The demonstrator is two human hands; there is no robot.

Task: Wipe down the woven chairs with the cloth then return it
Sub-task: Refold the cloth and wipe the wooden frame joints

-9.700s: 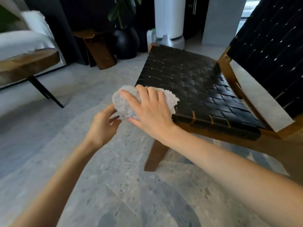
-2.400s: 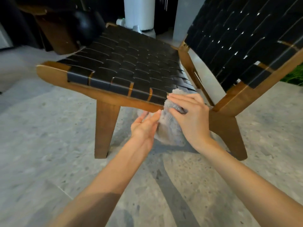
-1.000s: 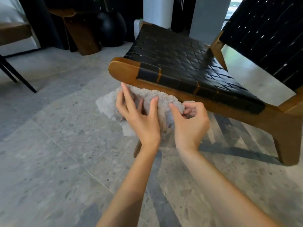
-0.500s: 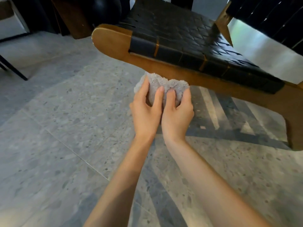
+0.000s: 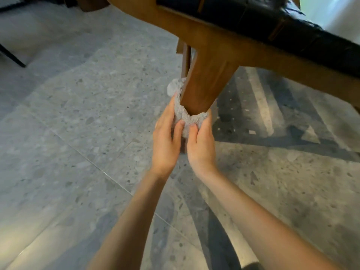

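I have both hands low on the front leg (image 5: 208,82) of the woven chair (image 5: 292,30). The grey cloth (image 5: 185,116) is wrapped round the lower part of that leg like a collar, and one loose lobe of it bunches up on the leg's left edge. My left hand (image 5: 165,137) and right hand (image 5: 200,142) are clamped on the cloth from either side, thumbs nearly touching at the front, fingers curled round behind. The wooden seat rail (image 5: 194,30) runs close overhead, so there is little room above. A second chair leg (image 5: 186,59) stands just behind. To the left the speckled tile floor (image 5: 78,117) lies open out to a thin dark furniture leg (image 5: 13,57) near the left edge. To the right, striped shadow falls on the floor under the seat.
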